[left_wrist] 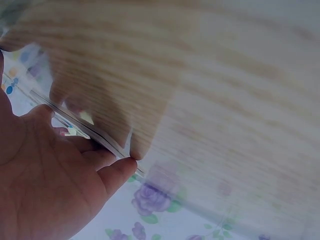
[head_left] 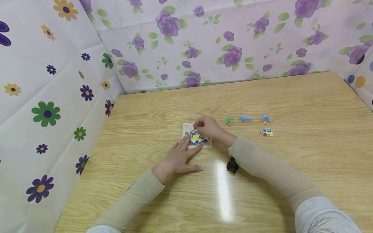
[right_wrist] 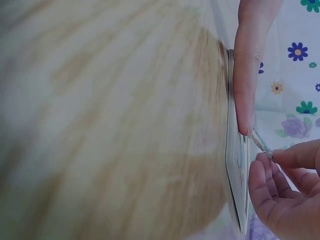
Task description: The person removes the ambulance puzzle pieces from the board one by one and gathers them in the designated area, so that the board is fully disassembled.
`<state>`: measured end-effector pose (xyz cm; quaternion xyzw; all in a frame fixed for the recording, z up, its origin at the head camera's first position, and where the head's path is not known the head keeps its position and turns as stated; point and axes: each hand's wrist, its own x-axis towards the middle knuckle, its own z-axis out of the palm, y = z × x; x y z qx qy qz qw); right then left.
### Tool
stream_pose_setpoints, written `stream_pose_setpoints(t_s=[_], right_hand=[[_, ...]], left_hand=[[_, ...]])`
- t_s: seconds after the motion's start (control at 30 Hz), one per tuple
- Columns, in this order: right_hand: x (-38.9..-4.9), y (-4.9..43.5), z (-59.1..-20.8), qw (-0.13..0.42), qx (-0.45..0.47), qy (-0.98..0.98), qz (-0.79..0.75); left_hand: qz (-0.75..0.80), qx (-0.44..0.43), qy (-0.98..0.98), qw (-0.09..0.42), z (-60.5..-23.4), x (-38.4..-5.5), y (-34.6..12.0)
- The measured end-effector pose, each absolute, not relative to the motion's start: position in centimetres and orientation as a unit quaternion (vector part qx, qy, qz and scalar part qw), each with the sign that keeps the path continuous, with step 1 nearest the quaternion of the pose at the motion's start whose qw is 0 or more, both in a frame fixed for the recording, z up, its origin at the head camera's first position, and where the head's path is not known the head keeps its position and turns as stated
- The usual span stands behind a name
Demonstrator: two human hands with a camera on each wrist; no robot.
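A small square jigsaw puzzle tray (head_left: 208,146) with a pale border lies on the table, partly filled with pieces that show a yellow vehicle with blue wheels (head_left: 197,142). My left hand (head_left: 178,159) rests at its near left side, fingers spread and straight, fingertips on the tray and its pieces. From the right, my right hand (head_left: 210,127) reaches over the tray's far part. In the right wrist view, its thumb and fingers pinch a thin puzzle piece (right_wrist: 261,143), tilted against the tray's surface beside a left fingertip. The head view hides most of that piece behind the hand.
Right of the tray lie several loose puzzle pieces: a green one (head_left: 229,121), two blue ones (head_left: 245,118) (head_left: 265,119) and a yellow one (head_left: 266,132). A small black object (head_left: 232,165) sits beside the right forearm. Flowered cloth (head_left: 180,58) hangs behind the table (head_left: 140,129).
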<state>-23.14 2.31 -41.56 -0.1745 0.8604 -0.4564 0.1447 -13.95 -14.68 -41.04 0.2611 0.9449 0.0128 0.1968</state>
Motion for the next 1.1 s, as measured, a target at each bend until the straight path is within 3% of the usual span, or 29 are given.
stream_pose_setpoints(t_s=[0.63,1.1], right_hand=[[-22.1,4.0,-40.0,0.122,-0.177,0.857,-0.468],[-21.3,8.8,-39.4,0.108,-0.176,0.849,-0.487]], left_hand=[[0.016,0.261,0.945,0.198,-41.1,-14.0,-14.6],[0.025,0.252,0.946,0.201,-41.1,-13.9,-14.6]])
